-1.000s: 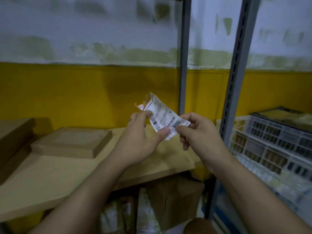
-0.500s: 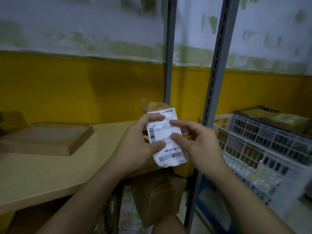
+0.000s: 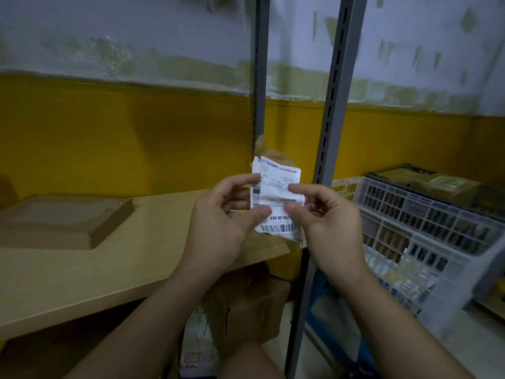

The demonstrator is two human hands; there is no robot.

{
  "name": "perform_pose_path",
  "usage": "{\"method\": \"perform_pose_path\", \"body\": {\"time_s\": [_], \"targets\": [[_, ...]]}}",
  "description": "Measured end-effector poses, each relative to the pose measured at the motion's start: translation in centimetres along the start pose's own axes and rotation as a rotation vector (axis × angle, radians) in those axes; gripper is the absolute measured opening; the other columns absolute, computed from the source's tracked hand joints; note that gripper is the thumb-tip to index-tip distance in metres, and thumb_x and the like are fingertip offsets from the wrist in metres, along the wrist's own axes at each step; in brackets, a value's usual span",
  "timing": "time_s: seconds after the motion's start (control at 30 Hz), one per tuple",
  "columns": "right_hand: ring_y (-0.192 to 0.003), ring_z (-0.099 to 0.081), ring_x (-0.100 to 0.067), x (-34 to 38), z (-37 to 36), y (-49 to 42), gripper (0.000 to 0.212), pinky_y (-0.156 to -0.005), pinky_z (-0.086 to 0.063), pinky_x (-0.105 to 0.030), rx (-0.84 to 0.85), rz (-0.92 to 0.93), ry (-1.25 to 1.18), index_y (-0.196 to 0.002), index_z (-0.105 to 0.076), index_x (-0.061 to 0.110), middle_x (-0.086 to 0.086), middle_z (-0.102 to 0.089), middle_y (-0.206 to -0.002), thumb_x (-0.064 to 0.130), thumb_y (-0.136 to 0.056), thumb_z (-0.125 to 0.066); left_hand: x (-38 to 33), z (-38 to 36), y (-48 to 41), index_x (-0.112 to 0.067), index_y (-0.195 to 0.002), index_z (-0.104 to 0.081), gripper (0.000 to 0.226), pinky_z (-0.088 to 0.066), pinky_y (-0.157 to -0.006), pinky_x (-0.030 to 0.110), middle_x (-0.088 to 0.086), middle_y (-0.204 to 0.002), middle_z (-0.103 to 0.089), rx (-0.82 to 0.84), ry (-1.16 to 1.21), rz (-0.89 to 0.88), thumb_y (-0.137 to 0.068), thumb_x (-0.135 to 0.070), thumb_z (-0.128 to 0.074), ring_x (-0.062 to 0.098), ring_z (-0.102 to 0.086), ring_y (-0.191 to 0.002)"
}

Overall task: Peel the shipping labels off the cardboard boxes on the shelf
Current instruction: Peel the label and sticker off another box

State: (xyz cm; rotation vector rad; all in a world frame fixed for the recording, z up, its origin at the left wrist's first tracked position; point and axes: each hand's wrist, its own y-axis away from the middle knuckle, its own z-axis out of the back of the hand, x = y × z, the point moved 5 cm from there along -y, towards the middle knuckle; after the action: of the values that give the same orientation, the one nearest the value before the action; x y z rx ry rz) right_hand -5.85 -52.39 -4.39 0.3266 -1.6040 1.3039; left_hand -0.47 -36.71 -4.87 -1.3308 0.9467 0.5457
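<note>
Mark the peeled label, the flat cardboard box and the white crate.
peeled label (image 3: 274,187): head view, middle of printed face.
flat cardboard box (image 3: 62,216): head view, top face.
white crate (image 3: 393,212): head view, lattice side wall.

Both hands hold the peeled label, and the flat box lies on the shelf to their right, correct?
No. The left hand and right hand do hold the label, but the head view shows the box on the shelf to their left.

Flat box (image 3: 62,222) lies on shelf (image 3: 114,272), far left. Label (image 3: 276,198) pinched between left hand (image 3: 218,225) and right hand (image 3: 330,225), before shelf's right end. Upright (image 3: 337,105) behind; crate (image 3: 426,231) right of it. Second box (image 3: 246,307) under shelf.
</note>
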Motion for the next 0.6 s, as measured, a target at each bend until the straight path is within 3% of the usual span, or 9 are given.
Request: {"method": "perform_pose_path", "body": {"time_s": [0.13,0.27,0.33,0.43,0.5,0.6], "targets": [[-0.062,-0.055,-0.004,-0.2,0.7,-0.1,0.022,-0.058,-0.048,-0.017,0.005,0.043,0.066,-0.101,-0.071,0.016,0.0,-0.06,-0.074,0.007,-0.081,-0.073,0.5,-0.1,-0.1,-0.02,-0.103,-0.068,0.038,-0.055,-0.065,0.02,0.002,-0.083,-0.074,0.005,0.028,0.057,-0.076,0.005,-0.075,0.012,-0.071,-0.078],[-0.061,-0.057,-0.005,-0.3,1.4,0.0,0.026,-0.058,-0.05,-0.017,0.043,0.027,-0.003,-0.095,-0.073,0.022,0.007,-0.06,-0.066,0.004,-0.077,-0.074,0.6,-0.6,0.0,-0.021,-0.104,-0.068,0.035,-0.056,-0.066,0.021,0.003,-0.089,-0.073,0.018,0.003,0.101,-0.08,0.004,-0.072,0.01,-0.07,-0.08],[-0.059,-0.053,-0.002,-0.3,1.6,-0.1,0.028,-0.057,-0.047,-0.014,0.053,0.038,0.049,-0.098,-0.071,0.025,0.009,-0.057,-0.065,0.006,-0.077,-0.075,0.3,-1.2,-0.1,-0.028,-0.11,-0.065,0.038,-0.054,-0.066,0.015,-0.004,-0.098,-0.069,0.056,-0.189,0.07,-0.082,-0.004,-0.074,0.002,-0.066,-0.08],[-0.067,-0.053,-0.003,-0.6,1.8,-0.5,0.033,-0.062,-0.044,-0.014,0.068,0.111,0.356,-0.106,-0.068,0.03,0.005,-0.056,-0.074,0.018,-0.077,-0.078,-0.3,-1.6,-0.6,-0.029,-0.124,-0.061,0.046,-0.048,-0.073,0.011,-0.014,-0.103,-0.057,0.075,-0.548,-0.093,-0.082,-0.016,-0.076,0.003,-0.058,-0.089],[-0.073,-0.053,-0.003,-0.6,1.9,-0.8,0.026,-0.064,-0.042,-0.013,0.055,0.17,0.485,-0.099,-0.07,0.029,0.007,-0.055,-0.078,0.021,-0.077,-0.078,-0.4,-2.0,-0.9,-0.023,-0.117,-0.067,0.034,-0.042,-0.074,0.012,-0.013,-0.096,-0.05,0.09,-0.68,-0.192,-0.084,-0.022,-0.074,0.005,-0.052,-0.088],[-0.081,-0.051,-0.004,-0.5,2.5,-1.2,0.009,-0.067,-0.04,-0.015,0.006,0.181,0.474,-0.082,-0.07,0.028,0.006,-0.055,-0.087,0.023,-0.077,-0.077,-0.2,-2.1,-1.2,-0.023,-0.094,-0.072,0.011,-0.033,-0.069,0.01,-0.012,-0.091,-0.042,0.053,-0.769,-0.234,-0.084,-0.028,-0.072,0.004,-0.042,-0.084]]}}
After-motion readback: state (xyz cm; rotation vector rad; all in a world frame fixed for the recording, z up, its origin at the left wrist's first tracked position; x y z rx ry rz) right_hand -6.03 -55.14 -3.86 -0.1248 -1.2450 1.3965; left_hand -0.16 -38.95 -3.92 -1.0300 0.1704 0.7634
